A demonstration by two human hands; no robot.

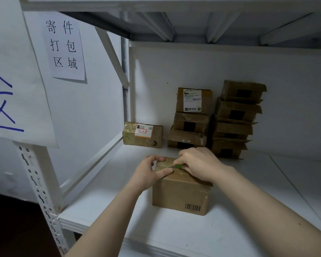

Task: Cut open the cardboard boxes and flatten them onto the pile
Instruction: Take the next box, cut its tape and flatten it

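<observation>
A small brown cardboard box (181, 195) with a barcode on its front stands on the white shelf (174, 236). My left hand (148, 173) grips the box's top left edge, thumb and fingers curled over the taped top. My right hand (198, 164) holds a green-handled cutter (178, 166) against the tape on the box's top; the blade itself is hidden. Behind, at the shelf's back, two stacks of several cardboard boxes (211, 123) stand side by side.
A taped box with a red-marked label (143, 135) sits at the back left corner. The shelf's white back panel (230, 67) and a slotted upright post (43, 197) frame the space. Paper signs (64, 47) hang on the left wall.
</observation>
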